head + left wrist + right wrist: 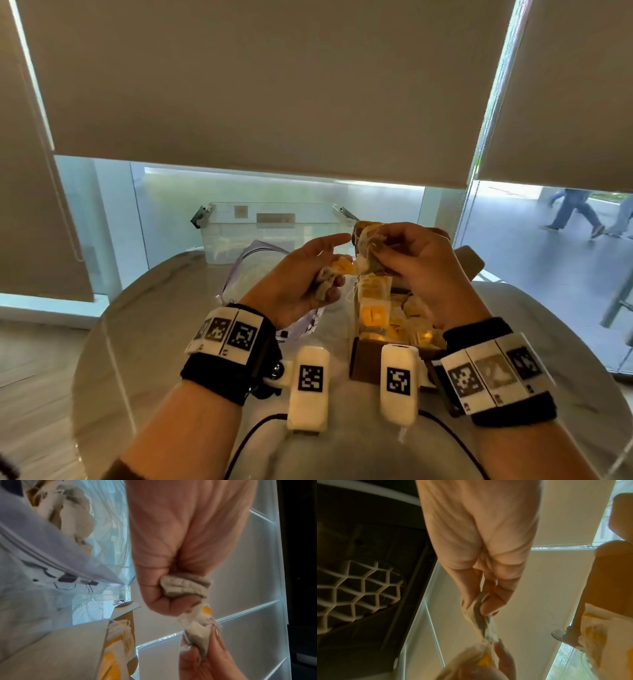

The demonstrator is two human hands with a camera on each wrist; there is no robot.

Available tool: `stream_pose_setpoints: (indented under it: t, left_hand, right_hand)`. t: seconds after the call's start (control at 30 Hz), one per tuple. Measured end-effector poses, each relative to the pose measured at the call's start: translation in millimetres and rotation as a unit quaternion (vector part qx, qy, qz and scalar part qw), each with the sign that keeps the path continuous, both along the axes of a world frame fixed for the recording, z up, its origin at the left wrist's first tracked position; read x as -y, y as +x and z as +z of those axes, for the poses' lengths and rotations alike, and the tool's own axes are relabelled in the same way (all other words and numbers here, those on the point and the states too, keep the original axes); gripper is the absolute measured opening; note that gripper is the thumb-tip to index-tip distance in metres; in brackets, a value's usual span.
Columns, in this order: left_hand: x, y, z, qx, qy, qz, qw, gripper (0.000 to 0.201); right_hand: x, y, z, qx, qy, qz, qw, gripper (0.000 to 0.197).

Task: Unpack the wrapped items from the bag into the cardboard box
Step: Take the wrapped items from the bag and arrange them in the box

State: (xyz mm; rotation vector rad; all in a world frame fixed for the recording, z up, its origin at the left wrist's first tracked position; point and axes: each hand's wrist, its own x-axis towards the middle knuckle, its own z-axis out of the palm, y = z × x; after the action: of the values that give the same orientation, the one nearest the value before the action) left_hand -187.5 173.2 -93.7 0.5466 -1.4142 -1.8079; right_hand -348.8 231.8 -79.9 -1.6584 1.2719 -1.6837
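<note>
Head view: both hands raised over the desk (pixel 164 342), above the open cardboard box (pixel 363 359). Left hand (pixel 301 274) palm up, lower fingers curled round one wrapped item with a yellow tag (pixel 337 270), index finger held out straight. Right hand (pixel 411 270) pinching a second wrapped item (pixel 368 246) between thumb and fingertips. The two items touching, seemingly snagged together by threads. Box already well filled with similar yellow-tagged packets (pixel 373 313). Clear zip bag (pixel 260 270) lying flat on the desk left of the box, just beyond the left hand. Clear plastic tub (pixel 274 233) at the far edge.

Left wrist view: fingers closed tight on the crumpled wrapper (pixel 185 586); right fingertips (pixel 217 635) gripping the other item just below. Bag at the left with what looks like more wrapped pieces inside, though blurred.

Right wrist view: thumb and forefinger pressed together on the twisted wrapper (pixel 481 609), stretched taut towards the left hand at the bottom edge.

Step in hand, by judgement: separating two tangled items before dropping them in. Best done with a slow, steady pull apart, gripping the wrapper bodies rather than loose threads or tags, to avoid tearing. Then lowering each into a free gap in the box, not dropping from height, since the pile stands near the rim.
</note>
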Motion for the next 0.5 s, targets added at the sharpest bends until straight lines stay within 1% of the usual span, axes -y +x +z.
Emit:
stream_pose_setpoints:
  t: [0.1,0.17,0.27,0.33,0.4,0.43,0.5]
  left_hand:
    - [3,0,-3,-0.047,0.030,-0.020,0.998,0.048]
    - [2,-1,-2,-0.036,0.028,-0.034,0.998,0.058]
    - [2,-6,-4,0.019,0.026,-0.034,0.999,0.051]
    - [2,-7,-5,0.032,0.044,-0.029,0.998,0.050]
    - [3,-6,-6,0.025,0.058,-0.021,0.998,0.050]
    - [3,-6,-6,0.017,0.060,-0.012,0.998,0.049]
    - [3,-7,-6,-0.002,0.058,0.008,0.998,0.050]
  right_hand:
    - [2,13,-2,-0.095,0.007,-0.004,0.995,0.023]
    - [6,22,-6,-0.140,-0.002,-0.020,0.990,0.021]
    - [14,30,-10,-0.196,-0.020,-0.059,0.979,0.020]
    - [15,32,-10,-0.213,-0.023,-0.069,0.974,0.020]
    - [14,34,-9,-0.223,-0.022,-0.067,0.972,0.020]
    - [13,34,-9,-0.217,-0.021,-0.062,0.974,0.023]
    - [12,34,-8,-0.178,-0.013,-0.045,0.983,0.036]
